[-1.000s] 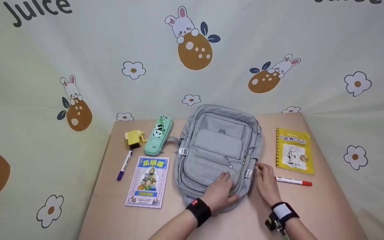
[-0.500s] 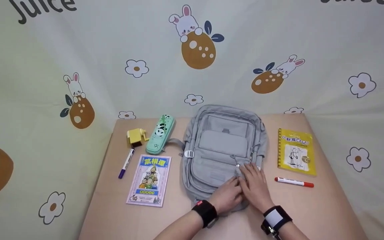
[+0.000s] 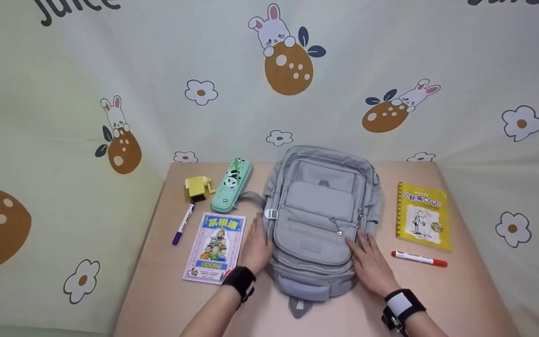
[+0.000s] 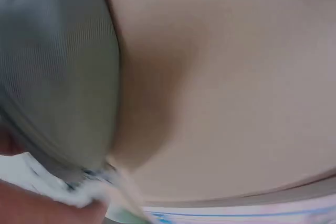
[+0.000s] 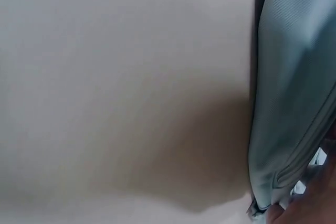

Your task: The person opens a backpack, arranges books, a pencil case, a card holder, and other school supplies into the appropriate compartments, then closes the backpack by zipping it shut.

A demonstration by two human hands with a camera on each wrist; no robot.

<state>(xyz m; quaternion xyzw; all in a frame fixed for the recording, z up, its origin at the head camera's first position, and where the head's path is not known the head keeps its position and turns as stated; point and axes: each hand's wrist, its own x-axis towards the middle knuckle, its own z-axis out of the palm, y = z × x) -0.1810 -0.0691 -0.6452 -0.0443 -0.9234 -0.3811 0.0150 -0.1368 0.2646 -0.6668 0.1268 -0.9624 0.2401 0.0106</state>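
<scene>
A grey backpack [image 3: 318,201] lies on the table with its front pockets facing up, its base nearest me. My left hand [image 3: 256,245] is against its lower left side, fingers fairly straight and pointing away from me. On the opposite side, my right hand [image 3: 372,264] touches the lower right edge with fingers extended. In the left wrist view, the bag's side [image 4: 58,77] stands beside part of a finger [image 4: 47,205]. The right wrist view shows the other side [image 5: 289,87] of the bag, with a fingertip [image 5: 275,213] at the bottom.
Left of the bag are a pink comic book [image 3: 215,248], a purple-capped marker [image 3: 184,224], a yellow pencil sharpener [image 3: 197,188] and a green panda pencil case [image 3: 232,185]. To its right lie a yellow spiral notebook [image 3: 423,215] and a red marker [image 3: 419,259]. A printed curtain [image 3: 232,112] surrounds the table [image 3: 157,299].
My left hand has moved from the bag's lower front to its left side. The right hand went onto the front, then back to the right edge. The bag's base now shows.
</scene>
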